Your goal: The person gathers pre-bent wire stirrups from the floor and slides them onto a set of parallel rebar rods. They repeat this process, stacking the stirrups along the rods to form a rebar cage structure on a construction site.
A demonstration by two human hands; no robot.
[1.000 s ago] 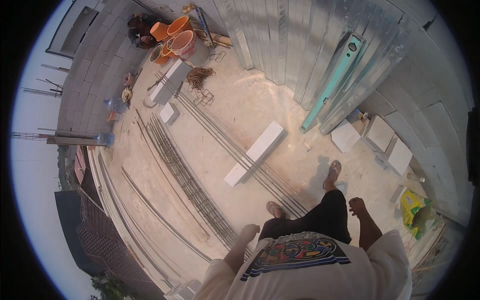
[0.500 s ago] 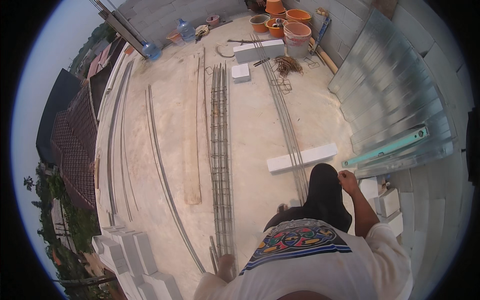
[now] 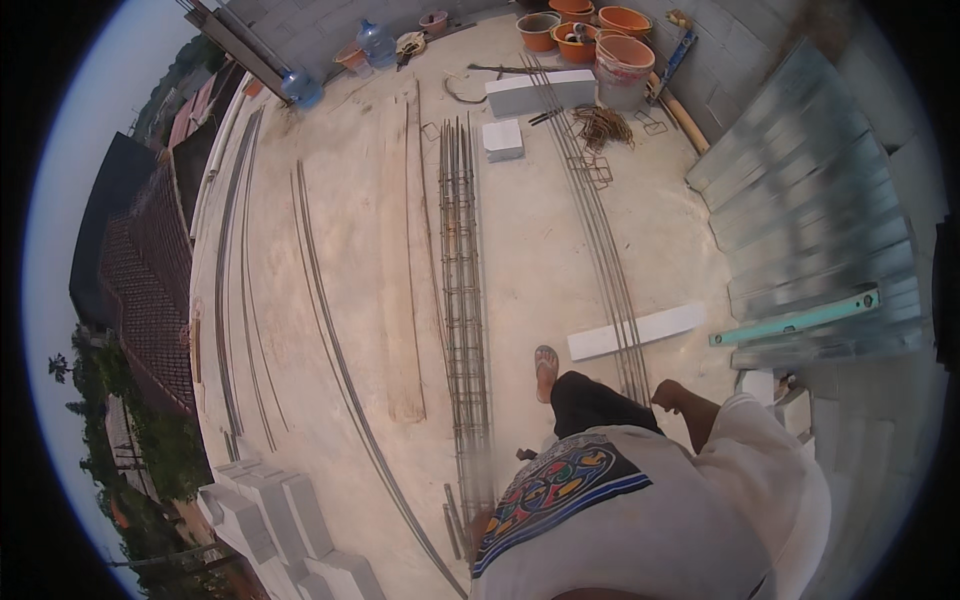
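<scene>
Lying lengthwise on the pale floor (image 3: 535,230), the rebar cage (image 3: 463,310) has its long axis directed away from the person, the far end leaning slightly left. To its right, loose rods (image 3: 607,262) run away obliquely leftward, crossing a white block (image 3: 668,324) set crosswise. The right hand (image 3: 672,396), loosely curled, is near the rods; the left hand (image 3: 483,525), near the cage, is mostly hidden. Whether either holds anything cannot be told.

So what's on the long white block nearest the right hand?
Thin metal bars cross the white block; its top shows either side, but strips directly beneath them are covered.
</scene>
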